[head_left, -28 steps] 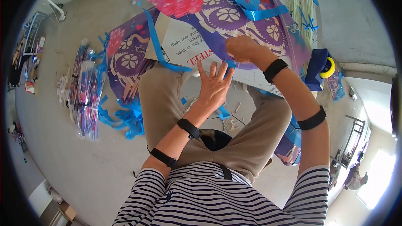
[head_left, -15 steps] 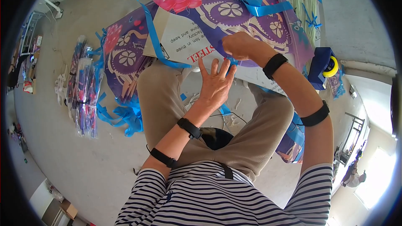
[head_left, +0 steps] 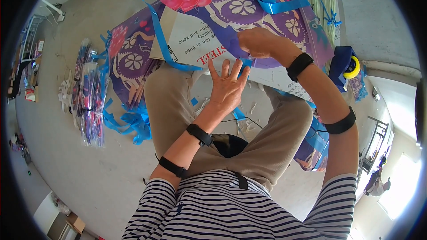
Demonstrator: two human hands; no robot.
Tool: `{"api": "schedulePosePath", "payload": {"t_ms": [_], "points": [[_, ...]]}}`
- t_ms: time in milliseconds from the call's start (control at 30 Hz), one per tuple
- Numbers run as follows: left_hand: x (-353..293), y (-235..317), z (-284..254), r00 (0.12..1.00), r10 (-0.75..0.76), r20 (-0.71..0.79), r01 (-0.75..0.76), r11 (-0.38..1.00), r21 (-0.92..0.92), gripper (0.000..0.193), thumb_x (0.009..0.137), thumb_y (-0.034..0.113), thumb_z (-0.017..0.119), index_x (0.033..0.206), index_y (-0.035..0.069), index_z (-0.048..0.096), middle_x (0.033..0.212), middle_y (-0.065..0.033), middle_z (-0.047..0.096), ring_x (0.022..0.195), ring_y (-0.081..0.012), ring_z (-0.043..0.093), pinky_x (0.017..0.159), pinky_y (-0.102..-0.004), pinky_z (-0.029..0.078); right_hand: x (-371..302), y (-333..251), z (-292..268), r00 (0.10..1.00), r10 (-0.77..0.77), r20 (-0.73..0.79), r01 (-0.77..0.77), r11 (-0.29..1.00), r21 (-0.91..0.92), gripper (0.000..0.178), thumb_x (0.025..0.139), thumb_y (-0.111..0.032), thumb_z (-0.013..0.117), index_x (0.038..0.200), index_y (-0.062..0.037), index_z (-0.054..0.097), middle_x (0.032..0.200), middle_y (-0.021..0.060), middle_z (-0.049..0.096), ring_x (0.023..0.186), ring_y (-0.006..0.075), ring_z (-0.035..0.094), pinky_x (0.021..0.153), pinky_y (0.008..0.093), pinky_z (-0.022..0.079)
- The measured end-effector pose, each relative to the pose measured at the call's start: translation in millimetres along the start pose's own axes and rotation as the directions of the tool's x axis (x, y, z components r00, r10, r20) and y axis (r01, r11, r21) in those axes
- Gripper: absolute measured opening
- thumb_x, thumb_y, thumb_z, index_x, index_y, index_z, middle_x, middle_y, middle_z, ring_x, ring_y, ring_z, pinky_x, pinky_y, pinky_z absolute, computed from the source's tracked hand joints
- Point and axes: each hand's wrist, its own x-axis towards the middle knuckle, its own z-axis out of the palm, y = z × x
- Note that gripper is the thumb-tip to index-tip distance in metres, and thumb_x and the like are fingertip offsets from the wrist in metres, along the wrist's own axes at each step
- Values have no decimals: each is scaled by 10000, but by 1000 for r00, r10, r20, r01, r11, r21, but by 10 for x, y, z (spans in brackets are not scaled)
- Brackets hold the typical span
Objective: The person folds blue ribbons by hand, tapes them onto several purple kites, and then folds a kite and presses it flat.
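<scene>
Though it's patterned, the sheet [head_left: 238,11] looks purple.

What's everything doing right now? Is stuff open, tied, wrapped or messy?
Left hand: open, spread.
Right hand: curled shut; inside hidden.
White board: partly covered.
Purple picture sheet: spread out.
Blue ribbon on it: loose, looped.
Blue floor ribbon: crumpled heap.
Pale sticks: tied with blue.
Long packages: plastic-wrapped.

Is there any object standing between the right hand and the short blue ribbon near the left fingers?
Nothing visible stands between the right hand and the blue ribbon; whether they touch is hard to tell. The left hand is at the ribbon's other side, not in between.
</scene>
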Motion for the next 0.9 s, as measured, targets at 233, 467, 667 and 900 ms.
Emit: {"api": "schedulePosePath", "payload": {"t_ms": [233, 467, 667, 900], "points": [[7, 1, 9, 1000, -1, -10, 1, 1000, -8, 567, 750, 71, 713, 1303, 156, 618, 1339, -94, 444, 1265, -345, 397, 1076, -777, 130, 61, -71, 160, 999, -14, 37, 13, 1000, 26, 37, 696, 17, 683, 730, 8, 673, 903, 115, 636, 840, 332, 662, 648, 432, 517], [23, 21, -10, 1000, 0, 0, 0, 1000, 8, 519, 784, 71, 720, 1282, 159, 602, 1306, -59, 436, 1227, -309, 411, 1090, -754, 120, 142, -47, 180, 993, -27, 116, 26, 1000, 6, 112, 729, 6, 683, 834, -20, 714, 852, 157, 682, 836, 371, 706, 590, 468, 524], [-3, -21, 7, 1000, -2, 7, 2, 1000, 7, 544, 771, 67, 708, 1298, 150, 603, 1326, -65, 435, 1249, -328, 398, 1082, -765, 129, 157, -124, 98, 988, 48, 147, -49, 999, 4, 59, 708, 8, 695, 758, -21, 707, 902, 102, 663, 838, 318, 663, 630, 430, 487], [19, 9, 24, 1000, 14, 17, -14, 999, 29, 526, 774, 87, 686, 1293, 146, 629, 1351, -39, 436, 1272, -338, 395, 1080, -783, 135, 137, -59, 198, 997, 22, 68, -25, 998, 51, 52, 712, 6, 693, 762, -6, 698, 901, 107, 660, 841, 328, 666, 656, 429, 502]]}}
